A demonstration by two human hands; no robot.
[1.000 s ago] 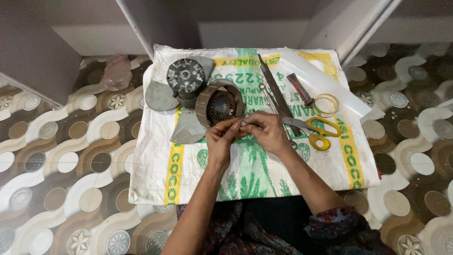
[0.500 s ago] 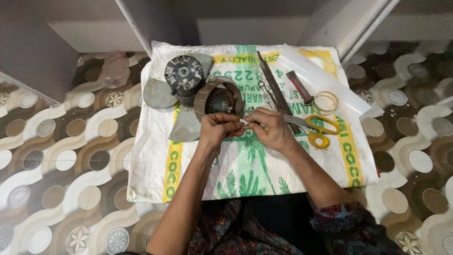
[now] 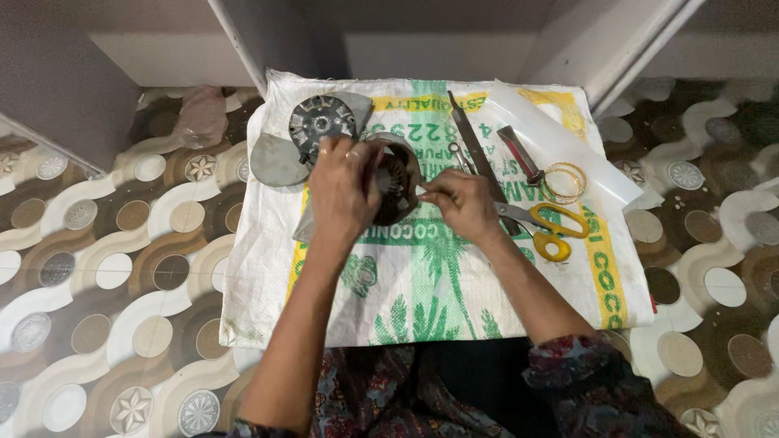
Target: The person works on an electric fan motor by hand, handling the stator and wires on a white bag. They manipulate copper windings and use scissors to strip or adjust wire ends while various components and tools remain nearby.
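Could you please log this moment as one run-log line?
left hand: grips motor stator | right hand: pinches small pale strip at stator edge | scissors: idle on woven sack

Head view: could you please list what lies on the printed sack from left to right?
Grey fan blade → left hand → round motor winding → right hand → yellow-handled scissors → thin bangles.

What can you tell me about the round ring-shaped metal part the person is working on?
The motor stator is a dark, rusty-brown metal ring with a hollow middle. It sits tilted on the white woven sack, beside a grey fan hub. The left hand covers its left rim, while the right hand pinches something small and pale at its right edge.
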